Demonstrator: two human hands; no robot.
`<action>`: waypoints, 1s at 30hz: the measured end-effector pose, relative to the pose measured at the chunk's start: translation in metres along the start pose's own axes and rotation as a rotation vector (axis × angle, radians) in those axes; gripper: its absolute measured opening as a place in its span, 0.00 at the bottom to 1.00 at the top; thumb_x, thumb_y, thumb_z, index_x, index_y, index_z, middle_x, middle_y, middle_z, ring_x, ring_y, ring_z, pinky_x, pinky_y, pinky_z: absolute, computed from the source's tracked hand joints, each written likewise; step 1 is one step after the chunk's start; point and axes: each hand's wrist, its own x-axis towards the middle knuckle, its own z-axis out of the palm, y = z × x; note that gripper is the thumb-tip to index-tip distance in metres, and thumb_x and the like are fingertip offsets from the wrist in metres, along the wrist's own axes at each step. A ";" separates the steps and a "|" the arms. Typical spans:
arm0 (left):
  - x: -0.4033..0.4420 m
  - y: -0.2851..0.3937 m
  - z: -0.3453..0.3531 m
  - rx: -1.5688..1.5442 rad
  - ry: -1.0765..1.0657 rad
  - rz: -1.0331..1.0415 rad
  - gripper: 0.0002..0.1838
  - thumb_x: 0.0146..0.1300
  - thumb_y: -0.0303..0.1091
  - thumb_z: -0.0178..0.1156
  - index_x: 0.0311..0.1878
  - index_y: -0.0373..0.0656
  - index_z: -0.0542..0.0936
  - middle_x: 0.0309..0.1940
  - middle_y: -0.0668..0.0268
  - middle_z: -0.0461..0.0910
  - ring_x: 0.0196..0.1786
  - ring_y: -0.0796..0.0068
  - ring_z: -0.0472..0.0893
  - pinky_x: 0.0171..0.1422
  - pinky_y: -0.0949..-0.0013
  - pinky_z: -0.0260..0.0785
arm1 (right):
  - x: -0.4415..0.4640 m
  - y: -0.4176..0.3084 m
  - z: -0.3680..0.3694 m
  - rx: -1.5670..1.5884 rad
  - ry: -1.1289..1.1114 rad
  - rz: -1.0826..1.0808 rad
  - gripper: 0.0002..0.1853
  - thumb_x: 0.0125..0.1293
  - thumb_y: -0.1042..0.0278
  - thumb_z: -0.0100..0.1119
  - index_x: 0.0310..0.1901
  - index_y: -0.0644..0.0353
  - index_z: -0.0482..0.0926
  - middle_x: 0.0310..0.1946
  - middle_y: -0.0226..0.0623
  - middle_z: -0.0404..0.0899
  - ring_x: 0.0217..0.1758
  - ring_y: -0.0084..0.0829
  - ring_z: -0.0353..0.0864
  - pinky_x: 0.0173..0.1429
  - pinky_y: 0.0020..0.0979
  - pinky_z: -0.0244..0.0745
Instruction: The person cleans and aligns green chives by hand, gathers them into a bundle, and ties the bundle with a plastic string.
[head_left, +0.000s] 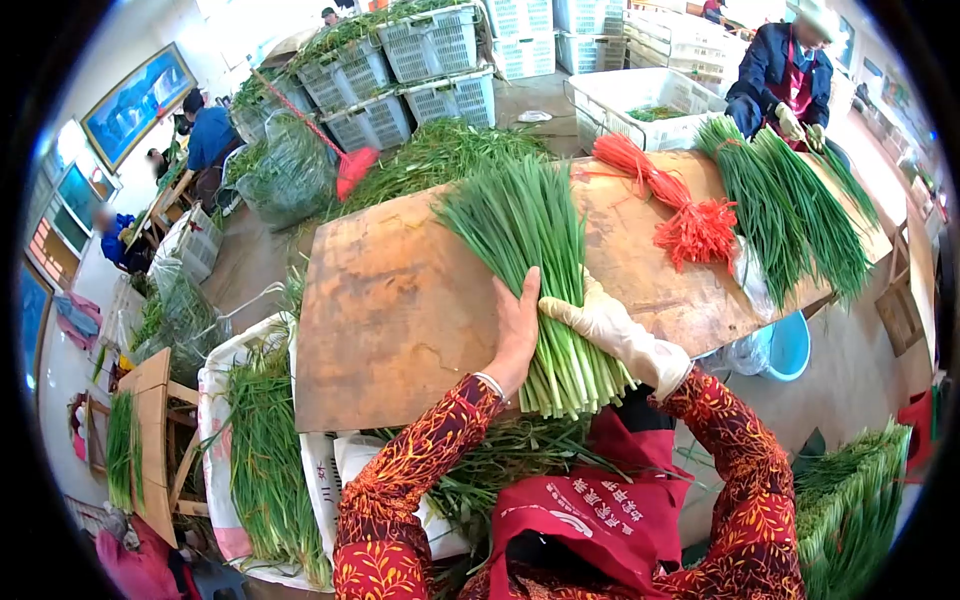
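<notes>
So the bare left hand [517,325] and gloved right hand [622,330] have their fingers wrapped round either side of a big green bundle [545,270], pale stalk ends hanging over the near edge of the wooden table [390,300]. Red ties [690,225] lie to its right, then more bundles [790,205], and a co-worker [787,80] in an apron beyond.

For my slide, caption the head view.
Left hand bare, right hand gloved, holding greens over a board.

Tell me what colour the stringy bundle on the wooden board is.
The stringy bundle is bright orange-red, seen best in the head view.
</notes>
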 end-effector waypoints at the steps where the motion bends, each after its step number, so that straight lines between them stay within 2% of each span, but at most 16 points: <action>1: 0.000 -0.001 0.002 0.009 0.021 -0.002 0.48 0.60 0.63 0.47 0.69 0.34 0.43 0.68 0.47 0.49 0.71 0.55 0.50 0.72 0.61 0.42 | 0.006 0.015 0.004 -0.060 0.026 -0.031 0.46 0.47 0.38 0.64 0.62 0.62 0.61 0.60 0.54 0.63 0.65 0.46 0.60 0.66 0.35 0.56; 3: -0.004 -0.001 0.003 0.030 0.061 0.012 0.47 0.61 0.62 0.46 0.69 0.34 0.44 0.68 0.47 0.50 0.70 0.55 0.51 0.72 0.61 0.43 | 0.007 0.016 0.005 -0.098 0.022 -0.015 0.47 0.47 0.38 0.63 0.63 0.62 0.60 0.60 0.55 0.63 0.65 0.47 0.60 0.66 0.36 0.56; 6: 0.000 0.002 -0.007 0.022 -0.035 0.058 0.47 0.61 0.62 0.46 0.68 0.32 0.44 0.67 0.47 0.51 0.70 0.55 0.52 0.72 0.62 0.44 | 0.006 0.013 0.003 -0.053 -0.013 -0.009 0.48 0.47 0.36 0.63 0.62 0.63 0.60 0.59 0.53 0.64 0.63 0.45 0.63 0.65 0.35 0.58; 9: 0.004 0.005 -0.024 0.055 -0.184 0.117 0.49 0.59 0.64 0.48 0.67 0.31 0.46 0.66 0.48 0.54 0.69 0.56 0.55 0.71 0.66 0.46 | 0.005 0.009 0.007 0.300 -0.071 -0.042 0.46 0.48 0.44 0.69 0.62 0.64 0.59 0.54 0.45 0.72 0.57 0.34 0.69 0.61 0.30 0.63; 10: 0.009 0.006 -0.032 0.079 -0.242 0.152 0.49 0.58 0.65 0.48 0.67 0.32 0.47 0.66 0.48 0.56 0.68 0.57 0.57 0.70 0.66 0.48 | 0.003 0.010 0.003 0.329 -0.105 0.014 0.47 0.48 0.44 0.69 0.63 0.64 0.58 0.53 0.44 0.72 0.56 0.33 0.70 0.60 0.30 0.64; 12: 0.018 0.016 -0.045 0.235 -0.327 0.208 0.47 0.59 0.67 0.45 0.65 0.32 0.54 0.62 0.47 0.62 0.65 0.54 0.62 0.68 0.66 0.52 | 0.007 0.017 0.004 0.363 -0.107 -0.004 0.48 0.48 0.43 0.68 0.63 0.64 0.57 0.53 0.45 0.73 0.55 0.34 0.71 0.59 0.31 0.65; 13: 0.038 0.005 -0.056 0.408 -0.348 0.271 0.47 0.59 0.69 0.39 0.62 0.30 0.60 0.56 0.44 0.68 0.62 0.50 0.65 0.66 0.65 0.55 | 0.014 0.032 0.003 0.227 -0.051 0.009 0.49 0.48 0.42 0.68 0.64 0.65 0.56 0.53 0.47 0.72 0.55 0.35 0.71 0.59 0.32 0.65; 14: 0.037 0.018 -0.064 0.564 -0.366 0.202 0.46 0.60 0.70 0.35 0.54 0.28 0.69 0.48 0.41 0.73 0.57 0.45 0.69 0.62 0.61 0.59 | 0.013 0.030 0.002 0.215 -0.053 0.029 0.49 0.48 0.41 0.67 0.64 0.66 0.56 0.54 0.48 0.71 0.56 0.35 0.71 0.60 0.32 0.65; 16: 0.064 0.006 -0.086 0.755 -0.388 0.104 0.44 0.61 0.69 0.34 0.44 0.28 0.76 0.42 0.43 0.77 0.52 0.45 0.73 0.58 0.58 0.61 | 0.015 0.033 0.002 0.200 -0.040 0.035 0.49 0.48 0.42 0.67 0.64 0.65 0.57 0.54 0.48 0.71 0.56 0.35 0.70 0.60 0.32 0.65; 19: 0.043 0.023 -0.107 0.719 -0.303 0.067 0.42 0.63 0.66 0.35 0.38 0.29 0.79 0.38 0.48 0.79 0.47 0.48 0.76 0.54 0.58 0.63 | 0.003 0.012 0.002 0.292 -0.069 0.044 0.44 0.50 0.45 0.68 0.62 0.64 0.59 0.52 0.43 0.73 0.55 0.33 0.71 0.58 0.31 0.66; 22: 0.032 0.001 -0.138 0.551 -0.320 0.381 0.37 0.65 0.61 0.37 0.38 0.30 0.79 0.37 0.51 0.80 0.47 0.53 0.77 0.53 0.60 0.64 | -0.001 0.002 0.001 0.308 -0.073 0.037 0.42 0.51 0.48 0.68 0.61 0.64 0.60 0.52 0.41 0.73 0.53 0.31 0.73 0.56 0.30 0.67; 23: 0.025 -0.007 -0.147 0.558 -0.326 0.346 0.29 0.68 0.53 0.39 0.45 0.33 0.77 0.43 0.53 0.79 0.53 0.56 0.75 0.59 0.63 0.61 | 0.000 0.007 0.000 0.309 -0.074 0.047 0.43 0.51 0.48 0.68 0.62 0.64 0.59 0.52 0.41 0.73 0.52 0.31 0.73 0.56 0.30 0.68; 25: 0.010 -0.042 -0.157 0.531 -0.233 0.492 0.25 0.69 0.49 0.40 0.51 0.37 0.74 0.50 0.54 0.75 0.58 0.58 0.70 0.65 0.62 0.55 | 0.000 0.009 0.000 0.314 -0.061 0.055 0.44 0.50 0.46 0.68 0.62 0.64 0.59 0.51 0.42 0.74 0.51 0.31 0.74 0.55 0.29 0.69; 26: -0.003 -0.058 -0.161 0.514 -0.186 0.564 0.23 0.69 0.47 0.40 0.54 0.39 0.73 0.54 0.55 0.73 0.61 0.59 0.68 0.68 0.62 0.52 | 0.002 0.014 0.001 0.365 -0.068 0.067 0.42 0.52 0.49 0.67 0.62 0.61 0.59 0.50 0.40 0.74 0.48 0.30 0.75 0.52 0.30 0.71; 28: -0.060 -0.040 -0.157 0.802 -0.385 0.610 0.20 0.69 0.43 0.39 0.59 0.44 0.68 0.60 0.58 0.67 0.66 0.61 0.62 0.72 0.58 0.44 | 0.009 0.029 0.002 0.461 -0.075 0.093 0.37 0.55 0.55 0.66 0.62 0.57 0.59 0.47 0.37 0.75 0.44 0.28 0.77 0.47 0.31 0.76; 30: -0.104 -0.042 -0.150 0.794 -0.588 0.714 0.20 0.69 0.43 0.39 0.57 0.44 0.70 0.60 0.59 0.68 0.64 0.60 0.64 0.72 0.54 0.44 | 0.010 0.030 0.002 0.502 -0.102 0.107 0.34 0.57 0.59 0.65 0.62 0.54 0.59 0.46 0.35 0.75 0.42 0.28 0.78 0.44 0.31 0.78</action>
